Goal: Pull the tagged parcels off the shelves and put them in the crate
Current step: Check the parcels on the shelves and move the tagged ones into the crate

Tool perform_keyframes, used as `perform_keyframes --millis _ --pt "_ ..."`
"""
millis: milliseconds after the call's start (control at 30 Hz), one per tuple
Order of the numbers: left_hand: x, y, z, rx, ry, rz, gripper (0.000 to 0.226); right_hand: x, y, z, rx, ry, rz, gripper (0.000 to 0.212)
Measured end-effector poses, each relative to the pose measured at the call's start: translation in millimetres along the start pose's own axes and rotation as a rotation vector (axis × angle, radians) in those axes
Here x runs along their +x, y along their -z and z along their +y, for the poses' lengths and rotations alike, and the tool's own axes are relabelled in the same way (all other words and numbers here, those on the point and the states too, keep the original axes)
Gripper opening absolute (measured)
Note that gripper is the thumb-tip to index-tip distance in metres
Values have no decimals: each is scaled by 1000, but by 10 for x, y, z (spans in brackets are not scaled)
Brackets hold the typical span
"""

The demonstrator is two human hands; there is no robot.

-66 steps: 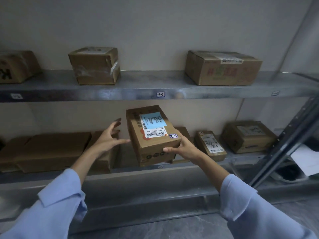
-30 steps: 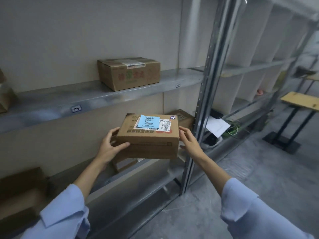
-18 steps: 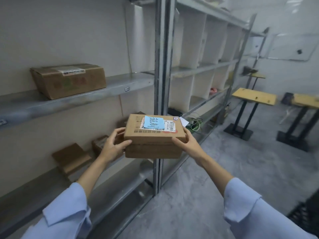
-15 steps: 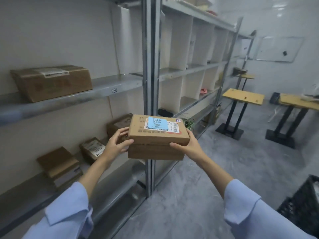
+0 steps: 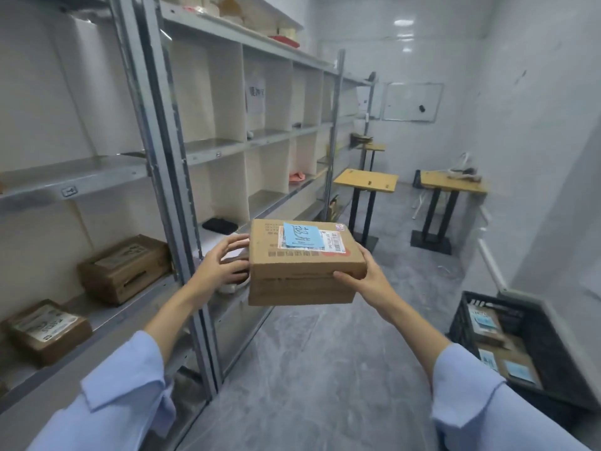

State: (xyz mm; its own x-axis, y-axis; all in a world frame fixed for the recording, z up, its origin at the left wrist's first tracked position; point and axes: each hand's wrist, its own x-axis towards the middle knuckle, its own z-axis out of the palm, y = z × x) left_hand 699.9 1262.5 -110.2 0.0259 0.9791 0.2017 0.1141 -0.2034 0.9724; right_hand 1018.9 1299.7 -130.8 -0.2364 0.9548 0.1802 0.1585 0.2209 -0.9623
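Observation:
A brown cardboard parcel with a blue tag and a barcode label on top hangs level at chest height over the aisle floor. My right hand grips its right end, thumb across the front edge. My left hand presses spread fingers against its left side. A black plastic crate stands on the floor at the lower right, below and to the right of the parcel. Inside it lie several parcels with blue tags.
Metal shelving runs along the left, its upright post just left of my left hand. Two untagged boxes sit on the low shelf. Two small yellow-topped tables stand further down the grey aisle.
I have turned right, away from the shelf, carrying the parcel out into the aisle. The crate has come into view at the lower right. My left thumb has come off the parcel's front.

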Motion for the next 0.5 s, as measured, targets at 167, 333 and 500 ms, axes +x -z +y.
perform_keyframes --millis 167,333,500 --pt "316 -506 43 95 4 -173 97 -269 748 67 -30 -28 70 83" --pt "604 -985 28 180 13 -404 128 -533 1314 85 -35 -64 111 82" --pt "791 -1559 70 163 -13 -469 123 -679 1736 122 -90 -106 227 79"
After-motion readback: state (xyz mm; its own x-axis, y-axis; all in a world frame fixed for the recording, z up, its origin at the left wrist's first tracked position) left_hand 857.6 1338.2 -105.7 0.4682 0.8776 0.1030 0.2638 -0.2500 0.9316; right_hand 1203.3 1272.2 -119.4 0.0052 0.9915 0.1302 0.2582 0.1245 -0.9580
